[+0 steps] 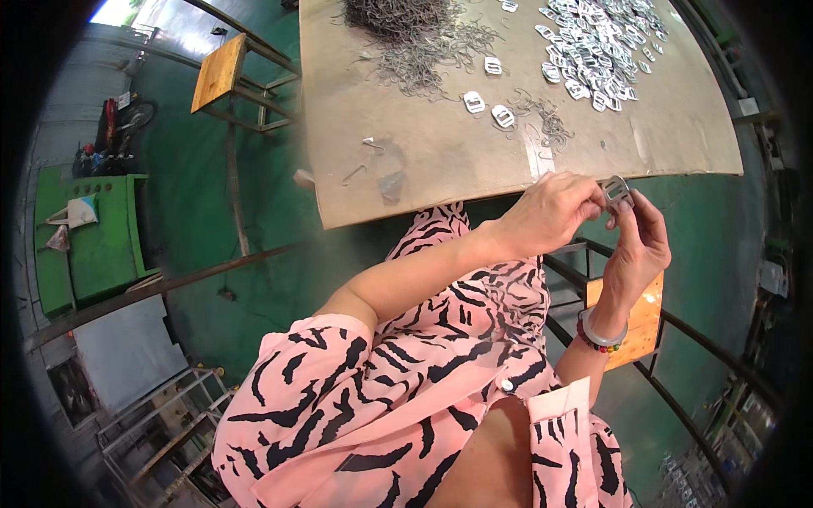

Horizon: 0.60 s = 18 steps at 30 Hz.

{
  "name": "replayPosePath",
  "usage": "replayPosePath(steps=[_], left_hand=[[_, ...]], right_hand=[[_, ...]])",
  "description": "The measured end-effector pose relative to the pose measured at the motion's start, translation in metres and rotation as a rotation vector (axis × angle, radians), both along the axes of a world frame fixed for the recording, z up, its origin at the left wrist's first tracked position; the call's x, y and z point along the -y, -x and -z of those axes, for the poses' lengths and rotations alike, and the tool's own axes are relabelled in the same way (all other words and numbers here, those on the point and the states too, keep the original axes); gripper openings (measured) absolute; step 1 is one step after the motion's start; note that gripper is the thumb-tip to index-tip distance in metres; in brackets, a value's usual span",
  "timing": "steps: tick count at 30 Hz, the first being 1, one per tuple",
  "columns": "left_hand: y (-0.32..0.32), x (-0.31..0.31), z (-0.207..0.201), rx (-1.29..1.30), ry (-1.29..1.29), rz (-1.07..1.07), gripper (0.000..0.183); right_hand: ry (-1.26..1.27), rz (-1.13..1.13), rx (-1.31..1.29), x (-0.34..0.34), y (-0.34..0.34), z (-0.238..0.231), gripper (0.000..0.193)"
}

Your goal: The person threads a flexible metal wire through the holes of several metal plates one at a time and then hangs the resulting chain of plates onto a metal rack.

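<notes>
Just off the table's near edge, my right hand (641,245) pinches a silver metal buckle (616,191) between thumb and fingers. A thin curved wire shows along the buckle's upper edge. My left hand (555,210) is closed at the buckle's left side, its fingertips touching or nearly touching it. What those fingertips hold is hidden. On the table close to my hands lie a small cluster of wire hooks (552,127) and loose buckles, among them one buckle (503,116) and another buckle (473,102).
The brown-covered table (457,161) carries a dark heap of wire hooks (406,38) at far left and a pile of silver buckles (597,55) at far right. Wooden-topped stools stand beside the table, one stool (218,72) at left. A green cabinet (93,254) stands farther left.
</notes>
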<state>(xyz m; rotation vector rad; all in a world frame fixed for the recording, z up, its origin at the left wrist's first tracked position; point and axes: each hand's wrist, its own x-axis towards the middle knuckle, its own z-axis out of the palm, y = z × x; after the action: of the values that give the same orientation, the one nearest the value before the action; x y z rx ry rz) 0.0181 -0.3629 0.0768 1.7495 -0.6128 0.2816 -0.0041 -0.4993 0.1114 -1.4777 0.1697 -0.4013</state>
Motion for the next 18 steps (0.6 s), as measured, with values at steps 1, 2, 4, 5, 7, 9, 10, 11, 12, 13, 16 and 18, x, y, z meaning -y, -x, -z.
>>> replayPosePath(steps=[1, 2, 4, 5, 7, 9, 10, 11, 12, 13, 16, 18], left_hand=[[0.002, -0.004, 0.003, -0.001, 0.014, 0.028, 0.012], [0.005, -0.007, 0.004, -0.003, 0.028, 0.056, 0.014], [0.005, -0.018, 0.004, -0.121, 0.072, 0.008, 0.020], [-0.003, -0.028, 0.013, -0.170, 0.028, -0.123, 0.021], [-0.028, -0.061, 0.036, -0.178, -0.225, -0.321, 0.021], [-0.060, -0.093, 0.062, -0.172, -0.529, -0.418, 0.019], [-0.071, -0.101, 0.071, -0.199, -0.627, -0.450, 0.018], [-0.078, -0.106, 0.079, -0.202, -0.630, -0.450, 0.018], [-0.083, -0.107, 0.082, -0.155, -0.693, -0.439, 0.016], [-0.086, -0.106, 0.085, -0.108, -0.756, -0.427, 0.014], [-0.087, -0.098, 0.087, 0.016, -0.985, -0.462, 0.011], [-0.091, -0.097, 0.089, 0.020, -0.933, -0.493, 0.010]], right_hand=[[-0.005, -0.007, 0.003, 0.000, 0.000, 0.003, 0.018], [-0.092, -0.016, 0.003, 0.001, 0.000, 0.007, 0.017], [-0.179, -0.014, 0.004, 0.005, 0.002, 0.009, 0.017], [-0.198, -0.038, -0.008, 0.007, 0.004, 0.009, 0.017], [-0.221, -0.041, -0.030, 0.009, 0.005, 0.012, 0.017], [-0.226, -0.056, -0.051, 0.009, 0.005, 0.011, 0.017], [-0.225, -0.073, -0.063, 0.010, 0.004, 0.010, 0.017], [-0.227, -0.074, -0.065, 0.010, 0.002, 0.012, 0.017], [-0.219, -0.080, -0.065, 0.012, 0.001, 0.014, 0.017], [-0.211, -0.085, -0.066, 0.013, 0.001, 0.015, 0.017], [-0.216, -0.077, -0.060, 0.014, 0.000, 0.014, 0.017], [-0.215, -0.066, -0.052, 0.012, 0.003, 0.012, 0.016]])
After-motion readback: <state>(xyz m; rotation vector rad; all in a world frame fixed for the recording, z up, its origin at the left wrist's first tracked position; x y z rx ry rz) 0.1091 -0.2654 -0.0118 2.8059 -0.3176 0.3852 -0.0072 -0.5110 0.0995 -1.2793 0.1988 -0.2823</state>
